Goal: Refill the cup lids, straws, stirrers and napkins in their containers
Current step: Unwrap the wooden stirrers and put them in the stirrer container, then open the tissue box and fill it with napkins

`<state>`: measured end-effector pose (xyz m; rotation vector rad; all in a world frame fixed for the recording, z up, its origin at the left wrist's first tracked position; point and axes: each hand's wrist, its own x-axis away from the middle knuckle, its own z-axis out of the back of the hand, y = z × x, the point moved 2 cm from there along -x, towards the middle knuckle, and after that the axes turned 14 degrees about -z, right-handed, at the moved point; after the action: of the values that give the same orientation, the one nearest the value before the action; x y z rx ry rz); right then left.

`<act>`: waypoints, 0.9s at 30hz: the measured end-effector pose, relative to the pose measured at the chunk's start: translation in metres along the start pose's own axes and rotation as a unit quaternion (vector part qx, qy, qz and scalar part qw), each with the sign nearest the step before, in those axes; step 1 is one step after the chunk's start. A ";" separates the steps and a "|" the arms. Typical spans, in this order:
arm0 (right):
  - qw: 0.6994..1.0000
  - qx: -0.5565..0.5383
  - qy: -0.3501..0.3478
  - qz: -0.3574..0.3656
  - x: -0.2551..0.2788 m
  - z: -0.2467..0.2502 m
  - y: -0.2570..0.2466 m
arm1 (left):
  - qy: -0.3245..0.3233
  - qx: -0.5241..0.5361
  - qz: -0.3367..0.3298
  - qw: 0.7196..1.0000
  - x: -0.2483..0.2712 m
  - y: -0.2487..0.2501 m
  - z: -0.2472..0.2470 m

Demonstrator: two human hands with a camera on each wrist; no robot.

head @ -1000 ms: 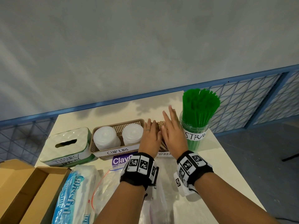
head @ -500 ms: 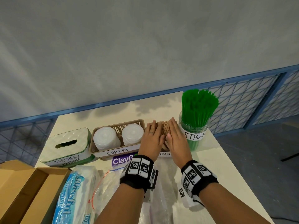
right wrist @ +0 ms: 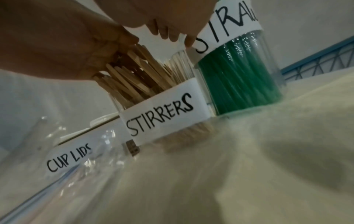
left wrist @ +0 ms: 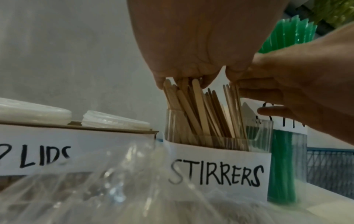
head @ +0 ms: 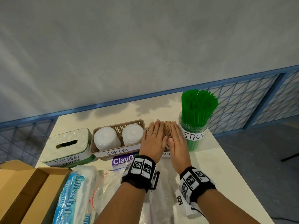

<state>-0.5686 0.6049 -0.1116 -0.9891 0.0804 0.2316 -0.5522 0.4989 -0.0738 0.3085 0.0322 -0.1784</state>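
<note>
The flat pale wooden stirrers [left wrist: 201, 109] stood bunched and leaning in a clear plastic cup with a white paper label reading STIRRERS [left wrist: 218, 163], their tips reaching up to our fingers. We had our left hand [head: 152, 141] laid palm down over the left part of the bundle, fingers straight and close together, the fingertips [left wrist: 162, 81] touching the tops of the sticks. Our right hand [head: 177, 143] lay flat over the right part, its fingers likewise straight and side by side, resting on the stick ends; neither hand curled round anything. The two hands sat just beside each other, thumbs nearly meeting above the cup.

Just right of our right fingers stood the clear round jar labelled STRAWS [head: 193, 135], packed with upright green plastic straws [head: 198, 107]. Just left of our left fingers lay the brown woven plastic basket labelled CUP LIDS [head: 116, 151], holding two stacks of white plastic lids [head: 106, 139]. Further left sat the white and green tissue box [head: 68, 144]. Nearer our wrists lay crumpled clear plastic bags [left wrist: 95, 189], a blue pack of tissues [head: 76, 196] and an open cardboard box [head: 24, 191] on the cream table [head: 226, 175].
</note>
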 end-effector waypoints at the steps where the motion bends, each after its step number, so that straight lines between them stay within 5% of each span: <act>1: 1.000 -0.006 -0.007 -0.018 0.004 -0.001 0.004 | -0.006 -0.021 -0.008 1.000 0.000 0.001 -0.001; 15: 0.993 0.065 -0.082 -0.061 0.010 -0.007 0.019 | -0.084 -0.085 -0.002 0.993 -0.013 0.008 0.004; 20: 0.998 0.026 0.055 0.019 0.023 0.017 -0.003 | 0.012 0.000 0.012 1.000 0.003 0.009 0.045; 23: 0.997 -0.015 -0.073 0.015 0.040 0.023 -0.028 | 0.019 0.032 0.041 0.998 0.034 -0.005 0.075; 27: 0.952 0.069 -0.292 -0.056 0.074 0.010 -0.045 | -0.035 0.041 0.074 0.996 0.097 -0.032 0.080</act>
<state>-0.4871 0.6016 -0.0822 -0.7502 -0.4928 0.4007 -0.4620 0.4278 -0.0128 0.3844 -0.0675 -0.0440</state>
